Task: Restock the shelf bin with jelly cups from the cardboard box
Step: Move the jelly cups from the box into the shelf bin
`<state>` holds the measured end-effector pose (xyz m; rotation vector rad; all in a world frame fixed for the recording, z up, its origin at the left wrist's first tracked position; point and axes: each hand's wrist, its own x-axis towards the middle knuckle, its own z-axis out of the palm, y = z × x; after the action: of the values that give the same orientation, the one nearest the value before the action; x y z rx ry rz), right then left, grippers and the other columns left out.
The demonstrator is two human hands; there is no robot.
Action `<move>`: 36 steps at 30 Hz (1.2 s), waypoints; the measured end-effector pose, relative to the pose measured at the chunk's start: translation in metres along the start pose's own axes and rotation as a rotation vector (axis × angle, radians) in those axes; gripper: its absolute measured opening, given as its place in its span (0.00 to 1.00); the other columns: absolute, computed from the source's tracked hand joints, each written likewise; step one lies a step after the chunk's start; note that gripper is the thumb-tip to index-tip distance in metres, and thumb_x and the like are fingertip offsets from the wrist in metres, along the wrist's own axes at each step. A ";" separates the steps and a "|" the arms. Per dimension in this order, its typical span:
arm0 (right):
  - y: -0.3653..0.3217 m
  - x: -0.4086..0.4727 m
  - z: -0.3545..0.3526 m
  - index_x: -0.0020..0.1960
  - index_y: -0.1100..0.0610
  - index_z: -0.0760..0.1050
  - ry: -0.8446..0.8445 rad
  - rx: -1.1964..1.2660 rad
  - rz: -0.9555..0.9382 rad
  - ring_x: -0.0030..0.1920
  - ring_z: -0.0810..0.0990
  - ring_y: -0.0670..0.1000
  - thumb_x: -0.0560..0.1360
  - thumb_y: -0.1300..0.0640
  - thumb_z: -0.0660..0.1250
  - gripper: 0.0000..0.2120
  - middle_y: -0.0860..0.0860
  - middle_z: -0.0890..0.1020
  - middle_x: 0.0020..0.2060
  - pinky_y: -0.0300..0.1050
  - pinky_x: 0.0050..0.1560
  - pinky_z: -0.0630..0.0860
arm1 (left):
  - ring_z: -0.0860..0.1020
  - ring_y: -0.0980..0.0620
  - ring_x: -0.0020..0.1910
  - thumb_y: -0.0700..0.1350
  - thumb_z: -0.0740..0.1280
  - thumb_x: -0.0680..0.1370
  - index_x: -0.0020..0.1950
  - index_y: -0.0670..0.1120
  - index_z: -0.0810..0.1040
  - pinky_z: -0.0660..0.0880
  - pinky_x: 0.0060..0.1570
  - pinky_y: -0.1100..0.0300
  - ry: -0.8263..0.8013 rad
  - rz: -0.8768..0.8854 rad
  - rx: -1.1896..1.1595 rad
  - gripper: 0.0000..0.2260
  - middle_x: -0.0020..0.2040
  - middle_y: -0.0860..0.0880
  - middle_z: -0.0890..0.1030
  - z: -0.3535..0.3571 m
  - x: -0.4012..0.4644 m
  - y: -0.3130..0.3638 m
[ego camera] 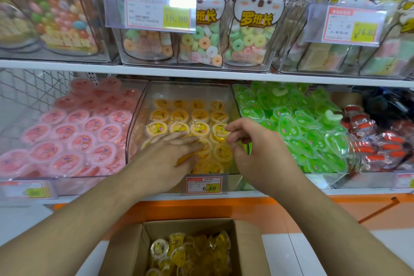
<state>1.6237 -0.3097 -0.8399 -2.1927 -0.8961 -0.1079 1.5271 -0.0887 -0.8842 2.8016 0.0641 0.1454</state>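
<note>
Both bare arms are reaching into the clear plastic shelf bin [143,105] in the middle of the lower shelf, where round yellow jelly cups with printed foil lids [179,115] are lying in neat rows toward the far side. The left hand [172,152] is lying flat over the near cups, fingers straight and spread, pressing down on them and gripping nothing. The right hand [251,143] is hovering just to the right of it, thumb and fingers curling loosely toward each other above the cups at the bin's right side; whether they are pinching anything, I cannot tell. Near the bottom of the view, the open brown cardboard box [125,246] is sitting below the shelf, holding a loose heap of more yellow cups [192,251]. To the left of the bin, pink jelly cups [74,136] are filling a neighbouring tray; to the right, green leaf-shaped jelly packs [298,123] are piling up. A red-and-white price tag reading 6.60 [203,185] is hanging on the shelf edge just in front of the bin.
</note>
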 end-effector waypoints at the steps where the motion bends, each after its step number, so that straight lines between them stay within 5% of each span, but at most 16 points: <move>1: -0.001 -0.001 0.000 0.57 0.45 0.77 -0.004 -0.001 -0.001 0.47 0.82 0.43 0.78 0.62 0.70 0.14 0.40 0.83 0.45 0.49 0.50 0.81 | 0.53 0.63 0.81 0.69 0.45 0.77 0.77 0.68 0.67 0.51 0.81 0.53 0.012 -0.002 -0.014 0.30 0.78 0.68 0.63 -0.001 -0.002 0.001; 10: -0.019 -0.032 -0.005 0.59 0.48 0.79 -0.159 0.041 -0.046 0.52 0.80 0.37 0.75 0.63 0.72 0.16 0.40 0.84 0.49 0.31 0.53 0.74 | 0.66 0.67 0.74 0.62 0.57 0.83 0.73 0.59 0.77 0.62 0.76 0.62 0.171 0.036 -0.141 0.21 0.72 0.65 0.74 -0.014 -0.064 0.015; 18: -0.030 -0.095 0.066 0.61 0.51 0.80 -0.479 -0.049 -0.181 0.50 0.80 0.45 0.75 0.59 0.70 0.16 0.45 0.83 0.50 0.41 0.52 0.77 | 0.77 0.53 0.62 0.53 0.60 0.82 0.59 0.49 0.85 0.73 0.63 0.58 0.181 0.018 -0.069 0.16 0.61 0.53 0.82 0.045 -0.152 0.007; 22: -0.002 -0.118 0.112 0.60 0.48 0.79 -0.679 -0.099 -0.076 0.51 0.77 0.44 0.77 0.58 0.69 0.13 0.44 0.81 0.52 0.37 0.50 0.73 | 0.71 0.52 0.73 0.62 0.53 0.79 0.75 0.53 0.74 0.70 0.73 0.52 -0.007 -0.265 -0.106 0.28 0.76 0.56 0.71 0.109 -0.192 -0.028; 29: 0.055 -0.151 0.192 0.77 0.42 0.68 -0.928 -0.134 0.203 0.76 0.68 0.48 0.79 0.54 0.71 0.29 0.44 0.69 0.75 0.49 0.77 0.68 | 0.66 0.50 0.78 0.59 0.60 0.83 0.84 0.62 0.49 0.70 0.73 0.52 -0.154 -0.480 -0.253 0.32 0.84 0.59 0.55 0.185 -0.216 -0.073; 36: 0.066 -0.164 0.270 0.75 0.45 0.74 -1.138 -0.080 0.109 0.70 0.74 0.52 0.81 0.56 0.67 0.23 0.50 0.76 0.73 0.34 0.66 0.66 | 0.61 0.53 0.80 0.55 0.56 0.86 0.83 0.65 0.51 0.64 0.76 0.54 -0.084 -0.510 -0.361 0.27 0.84 0.62 0.53 0.207 -0.207 -0.083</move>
<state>1.4908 -0.2522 -1.1284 -2.2948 -1.3351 1.2798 1.3413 -0.0909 -1.1256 2.3416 0.6547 -0.0775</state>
